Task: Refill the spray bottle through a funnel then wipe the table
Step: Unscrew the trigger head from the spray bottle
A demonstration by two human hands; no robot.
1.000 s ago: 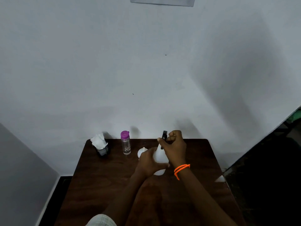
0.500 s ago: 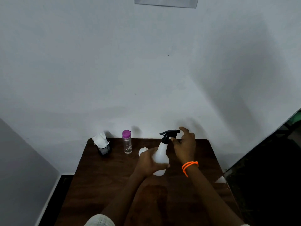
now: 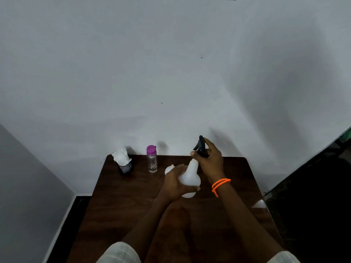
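A white spray bottle stands on the dark wooden table. My left hand grips its round body from the left. My right hand grips the black trigger head at the bottle's neck. A white funnel lies just behind my left hand, mostly hidden. A clear water bottle with a purple cap stands at the back of the table. White tissue sits in a small dark holder at the back left.
The table stands against a white wall. A white scrap lies at the table's right edge. Dark floor lies to the right, and a grey wall to the left.
Half a second ago my right hand was open beside the trigger head; now it grips the head again. The head has turned. My left hand keeps its hold.
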